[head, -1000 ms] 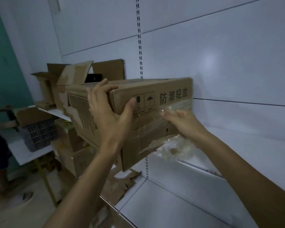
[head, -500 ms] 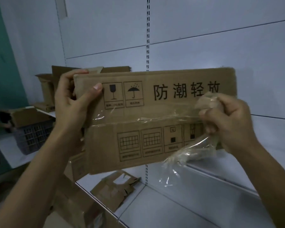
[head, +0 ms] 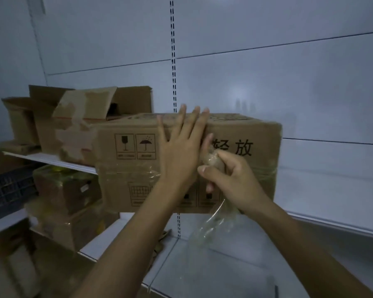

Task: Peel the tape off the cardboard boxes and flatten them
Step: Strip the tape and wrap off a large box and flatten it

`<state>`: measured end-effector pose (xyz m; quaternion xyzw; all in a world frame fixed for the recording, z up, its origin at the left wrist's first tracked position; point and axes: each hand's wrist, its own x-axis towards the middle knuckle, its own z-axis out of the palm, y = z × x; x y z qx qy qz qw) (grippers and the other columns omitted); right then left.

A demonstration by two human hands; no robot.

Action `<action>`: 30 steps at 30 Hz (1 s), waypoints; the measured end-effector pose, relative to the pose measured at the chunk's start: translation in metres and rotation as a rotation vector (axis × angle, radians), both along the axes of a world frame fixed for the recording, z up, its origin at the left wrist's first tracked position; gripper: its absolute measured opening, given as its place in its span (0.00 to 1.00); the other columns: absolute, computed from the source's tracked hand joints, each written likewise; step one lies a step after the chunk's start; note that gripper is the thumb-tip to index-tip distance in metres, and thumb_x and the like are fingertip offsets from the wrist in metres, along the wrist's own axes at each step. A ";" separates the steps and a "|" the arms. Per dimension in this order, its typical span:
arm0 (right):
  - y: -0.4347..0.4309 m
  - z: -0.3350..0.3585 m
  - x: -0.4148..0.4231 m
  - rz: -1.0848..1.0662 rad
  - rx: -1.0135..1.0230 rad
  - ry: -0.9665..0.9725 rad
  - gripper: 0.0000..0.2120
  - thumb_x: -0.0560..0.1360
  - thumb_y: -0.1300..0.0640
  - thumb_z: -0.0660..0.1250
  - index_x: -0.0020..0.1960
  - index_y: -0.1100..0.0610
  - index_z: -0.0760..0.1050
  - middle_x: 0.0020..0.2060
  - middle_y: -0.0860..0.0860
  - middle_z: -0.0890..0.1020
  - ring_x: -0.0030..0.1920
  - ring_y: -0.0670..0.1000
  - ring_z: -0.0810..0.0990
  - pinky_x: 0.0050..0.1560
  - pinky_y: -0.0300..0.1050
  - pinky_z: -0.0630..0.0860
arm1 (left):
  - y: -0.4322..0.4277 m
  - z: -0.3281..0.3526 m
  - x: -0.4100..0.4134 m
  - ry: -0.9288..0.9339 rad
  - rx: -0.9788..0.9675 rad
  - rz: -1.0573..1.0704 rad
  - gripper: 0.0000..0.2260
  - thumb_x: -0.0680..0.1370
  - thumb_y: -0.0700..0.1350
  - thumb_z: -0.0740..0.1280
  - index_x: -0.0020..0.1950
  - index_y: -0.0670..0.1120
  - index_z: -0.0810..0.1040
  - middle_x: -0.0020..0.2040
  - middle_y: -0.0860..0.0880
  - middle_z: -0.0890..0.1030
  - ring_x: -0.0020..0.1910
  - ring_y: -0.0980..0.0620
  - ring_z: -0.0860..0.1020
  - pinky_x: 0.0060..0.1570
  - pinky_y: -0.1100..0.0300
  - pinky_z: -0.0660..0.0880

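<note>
A brown cardboard box (head: 129,168) with printed handling symbols and Chinese characters is held up in front of the white shelving. My left hand (head: 181,151) lies flat and open against its front face, fingers spread and reaching over the top edge. My right hand (head: 230,179) is closed around a crumpled wad of clear tape (head: 213,160), and a loose strip of that tape (head: 211,229) hangs down below the hand. More clear tape still clings along the box's middle seam (head: 136,171).
Opened cardboard boxes (head: 78,117) stand on the upper left shelf (head: 52,160). Taped boxes (head: 67,190) sit stacked below them, beside a dark plastic crate (head: 7,190). A white lower shelf (head: 202,265) runs beneath my arms, with cardboard scraps (head: 162,239) on it.
My left hand let go of the box's left corner and moved to press flat on its front. My right hand shifted left with the tape wad. The box now shows its top face.
</note>
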<state>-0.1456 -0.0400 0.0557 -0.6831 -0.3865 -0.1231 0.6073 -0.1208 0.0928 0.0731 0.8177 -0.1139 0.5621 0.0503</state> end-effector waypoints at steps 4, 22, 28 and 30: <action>-0.018 -0.014 -0.015 -0.202 -0.063 -0.092 0.11 0.72 0.63 0.66 0.36 0.69 0.69 0.26 0.54 0.68 0.27 0.48 0.67 0.27 0.44 0.66 | 0.013 -0.002 0.015 -0.105 -0.028 -0.095 0.20 0.80 0.52 0.55 0.62 0.45 0.79 0.58 0.48 0.80 0.62 0.48 0.75 0.72 0.39 0.54; -0.173 -0.042 -0.023 -0.315 0.640 0.590 0.18 0.76 0.44 0.61 0.57 0.55 0.75 0.48 0.52 0.79 0.50 0.50 0.79 0.59 0.49 0.73 | -0.063 0.003 0.029 -0.032 -0.241 -0.176 0.19 0.80 0.54 0.57 0.62 0.44 0.75 0.57 0.47 0.79 0.60 0.47 0.74 0.71 0.41 0.57; -0.106 -0.027 0.006 -0.563 -0.165 -0.084 0.55 0.61 0.33 0.74 0.76 0.38 0.43 0.76 0.41 0.54 0.74 0.44 0.57 0.70 0.50 0.65 | -0.103 0.010 0.027 -0.032 -0.147 -0.223 0.17 0.79 0.55 0.57 0.58 0.48 0.80 0.53 0.52 0.81 0.55 0.48 0.76 0.63 0.48 0.61; -0.094 -0.024 0.018 -0.729 -0.437 -0.121 0.55 0.63 0.33 0.72 0.78 0.52 0.46 0.75 0.51 0.62 0.72 0.51 0.64 0.68 0.53 0.65 | -0.099 0.009 0.029 -0.041 -0.125 -0.234 0.16 0.80 0.55 0.57 0.58 0.50 0.80 0.53 0.53 0.81 0.55 0.50 0.75 0.59 0.51 0.61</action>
